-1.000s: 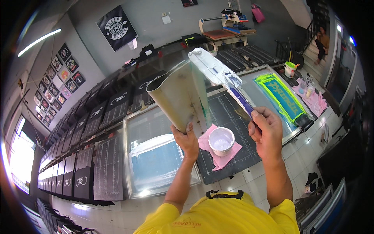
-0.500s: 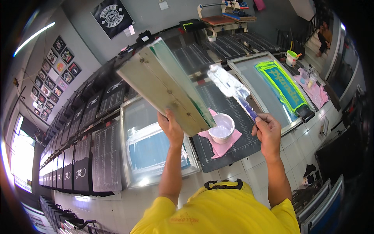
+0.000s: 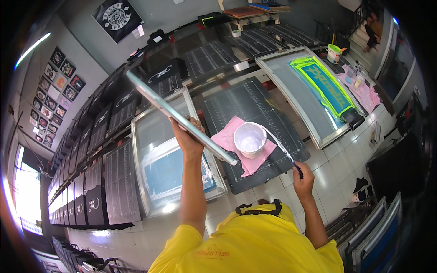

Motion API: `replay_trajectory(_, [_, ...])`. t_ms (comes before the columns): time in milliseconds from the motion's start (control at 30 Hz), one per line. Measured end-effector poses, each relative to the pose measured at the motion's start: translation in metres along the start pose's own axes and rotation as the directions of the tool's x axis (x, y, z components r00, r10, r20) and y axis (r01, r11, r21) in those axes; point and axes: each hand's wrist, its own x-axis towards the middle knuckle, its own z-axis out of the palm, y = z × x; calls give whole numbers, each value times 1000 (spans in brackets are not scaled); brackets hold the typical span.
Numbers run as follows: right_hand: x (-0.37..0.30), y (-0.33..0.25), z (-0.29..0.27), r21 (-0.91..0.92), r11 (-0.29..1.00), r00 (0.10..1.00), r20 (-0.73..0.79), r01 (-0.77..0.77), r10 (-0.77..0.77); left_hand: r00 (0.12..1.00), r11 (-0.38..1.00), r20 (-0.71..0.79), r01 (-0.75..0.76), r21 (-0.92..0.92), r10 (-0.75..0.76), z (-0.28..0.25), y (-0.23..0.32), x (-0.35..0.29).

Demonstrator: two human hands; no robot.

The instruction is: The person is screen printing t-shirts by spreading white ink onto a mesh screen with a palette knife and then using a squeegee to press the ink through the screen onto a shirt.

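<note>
My left hand (image 3: 187,137) is closed around a long squeegee (image 3: 175,113), held aslant and seen nearly edge-on. Its lower end hangs just left of a white tub (image 3: 249,148) with pale, whitish ink inside. Between the fingers of my right hand (image 3: 303,179) is the dark handle of an ink-coated spatula (image 3: 280,144). The spatula's blade also shows edge-on, its far end at the tub's right rim; whether it touches cannot be told. Under the tub lies a crumpled pink cloth (image 3: 226,133) on a black printing board (image 3: 273,113).
Left of the tub lies a framed screen (image 3: 150,173) with white ink over blue. Another screen (image 3: 284,95), with bright yellow-green ink, lies to the right. Beyond it stand an ink tub (image 3: 333,54) and another pink cloth (image 3: 364,95). A person (image 3: 374,32) sits on the stairs.
The squeegee has turned from showing its broad face to edge-on. My right hand has lowered, bringing the spatula down from above the tub to its right rim. The view has shifted slightly.
</note>
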Motion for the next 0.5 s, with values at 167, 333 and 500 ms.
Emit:
replay_trajectory(167, [-13, 12, 13, -49, 994, 995, 25, 94, -93, 976, 984, 204, 107, -140, -77, -26, -8, 9])
replay_trajectory(333, [-30, 29, 25, -157, 971, 983, 78, 178, -168, 801, 877, 592, 343, -336, -86, -43, -17, 14])
replay_trajectory(500, [-48, 31, 28, -108, 985, 989, 79, 133, -125, 745, 830, 665, 399, -390, -47, -35, -13, 11])
